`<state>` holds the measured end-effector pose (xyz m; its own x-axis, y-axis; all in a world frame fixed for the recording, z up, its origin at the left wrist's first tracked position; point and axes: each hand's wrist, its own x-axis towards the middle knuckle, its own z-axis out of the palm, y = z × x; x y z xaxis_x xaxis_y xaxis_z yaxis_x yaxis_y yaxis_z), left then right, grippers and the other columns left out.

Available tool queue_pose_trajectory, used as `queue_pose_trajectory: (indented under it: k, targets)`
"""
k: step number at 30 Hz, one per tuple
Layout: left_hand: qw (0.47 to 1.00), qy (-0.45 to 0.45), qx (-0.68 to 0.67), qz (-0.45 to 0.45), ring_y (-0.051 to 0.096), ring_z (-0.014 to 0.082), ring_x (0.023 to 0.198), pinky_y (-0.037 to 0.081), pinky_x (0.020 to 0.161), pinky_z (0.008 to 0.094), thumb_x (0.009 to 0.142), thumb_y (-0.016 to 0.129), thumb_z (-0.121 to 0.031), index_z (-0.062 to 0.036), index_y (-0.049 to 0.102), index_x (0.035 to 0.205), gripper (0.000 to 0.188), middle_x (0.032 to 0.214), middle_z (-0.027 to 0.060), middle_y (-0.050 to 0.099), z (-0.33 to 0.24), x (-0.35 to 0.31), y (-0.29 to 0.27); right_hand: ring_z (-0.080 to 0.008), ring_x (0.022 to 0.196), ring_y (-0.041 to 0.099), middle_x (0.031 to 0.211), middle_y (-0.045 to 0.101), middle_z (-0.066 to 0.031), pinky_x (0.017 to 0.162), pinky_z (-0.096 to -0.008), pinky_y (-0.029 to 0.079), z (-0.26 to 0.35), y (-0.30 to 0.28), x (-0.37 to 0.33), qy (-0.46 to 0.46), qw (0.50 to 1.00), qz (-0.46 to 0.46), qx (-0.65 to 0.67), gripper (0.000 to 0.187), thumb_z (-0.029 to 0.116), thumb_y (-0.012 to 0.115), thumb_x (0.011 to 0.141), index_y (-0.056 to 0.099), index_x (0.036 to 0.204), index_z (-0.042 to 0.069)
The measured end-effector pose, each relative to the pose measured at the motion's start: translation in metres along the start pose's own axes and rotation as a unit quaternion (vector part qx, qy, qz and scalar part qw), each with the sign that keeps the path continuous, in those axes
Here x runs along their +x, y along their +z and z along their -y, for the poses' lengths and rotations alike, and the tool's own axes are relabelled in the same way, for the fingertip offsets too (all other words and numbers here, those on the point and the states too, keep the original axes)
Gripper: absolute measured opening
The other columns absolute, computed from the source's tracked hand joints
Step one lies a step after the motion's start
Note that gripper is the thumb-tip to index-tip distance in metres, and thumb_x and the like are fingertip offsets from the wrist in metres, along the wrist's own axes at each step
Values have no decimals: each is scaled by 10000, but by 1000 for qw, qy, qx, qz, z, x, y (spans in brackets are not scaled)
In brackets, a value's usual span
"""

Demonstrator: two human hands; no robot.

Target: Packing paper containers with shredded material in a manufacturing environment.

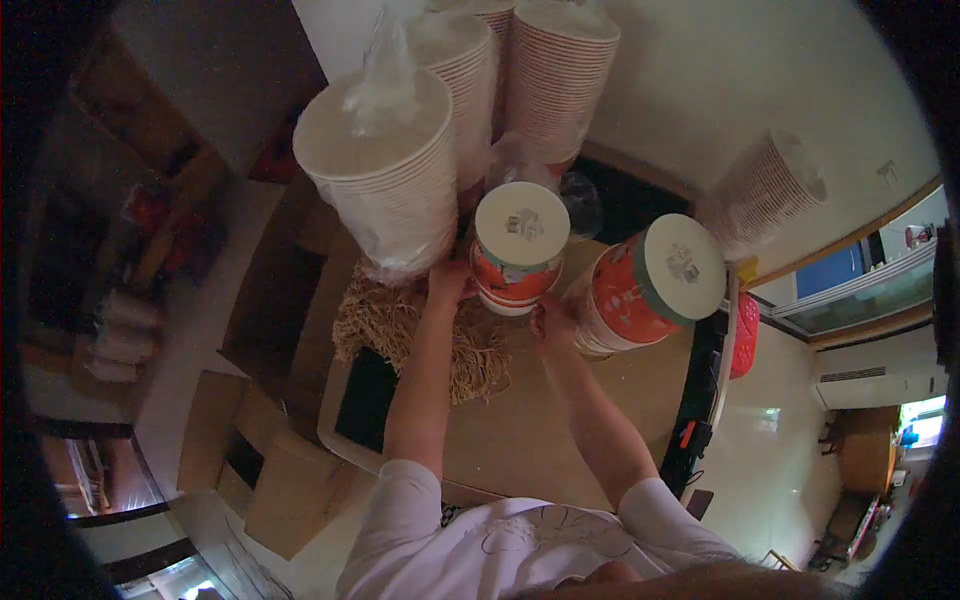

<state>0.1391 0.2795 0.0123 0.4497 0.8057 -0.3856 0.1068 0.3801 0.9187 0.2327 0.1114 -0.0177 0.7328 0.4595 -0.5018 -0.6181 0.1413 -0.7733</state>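
A short stack of orange paper tubs (pixel 516 280), its pale round base turned up, stands in front of me between my hands. My left hand (pixel 452 281) grips its left side, the fingers partly hidden behind it. At its lower right, my right hand (pixel 554 323) holds near the white rims with bent fingers. Right beside that hand leans a taller stack of orange paper tubs (pixel 625 290), also base up. A heap of tan twisted cords (pixel 400 325) lies by my left forearm. Clear plastic wrap (pixel 515 160) sits behind the middle stack.
Tall stacks of white paper tubs in clear bags (pixel 385 190) rise at the back left. Another wrapped stack (pixel 765 190) stands by the wall at the right. Brown cardboard (pixel 560 430) covers much of the table. Open cardboard boxes (pixel 290 490) are on the floor at left.
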Motion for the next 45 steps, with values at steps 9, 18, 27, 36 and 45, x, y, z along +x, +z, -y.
queue_pose_trajectory:
  k: [9,18,27,36,45]
  targets:
    - [998,-18,-33,45,550,161,506,472,406,253,737,551,-90,-7,575,805,111,657,61,560,12,0,-22,-83,400,436,551,516,11,332,-184,320,10,26,-25,49,995,-68,51,120,107,583,697,479,649,140]
    - [999,-35,-32,-24,559,159,565,499,489,278,738,562,-107,-31,578,844,131,693,50,567,0,-10,0,-85,340,380,491,432,8,296,-190,276,19,18,-24,9,998,-52,19,141,97,547,727,429,663,140]
    - [996,-46,-68,32,557,151,547,492,464,265,712,550,-82,-16,565,757,81,661,61,567,8,-6,-8,-75,400,394,534,456,15,314,-178,276,15,14,-23,-11,999,-19,32,177,80,547,723,420,615,140]
    - [995,-39,-90,20,564,158,508,487,424,258,705,535,-55,-27,557,748,56,657,71,579,-6,-12,-9,-89,344,367,501,442,0,288,-209,281,21,26,-32,-35,999,-32,-5,165,70,541,720,435,608,128]
    - [996,-2,-91,15,525,135,524,455,449,275,731,547,-112,-59,552,795,83,685,29,565,-29,-23,-17,-80,397,398,532,444,11,326,-197,290,44,42,-53,-37,998,-7,-41,133,163,554,777,479,678,115]
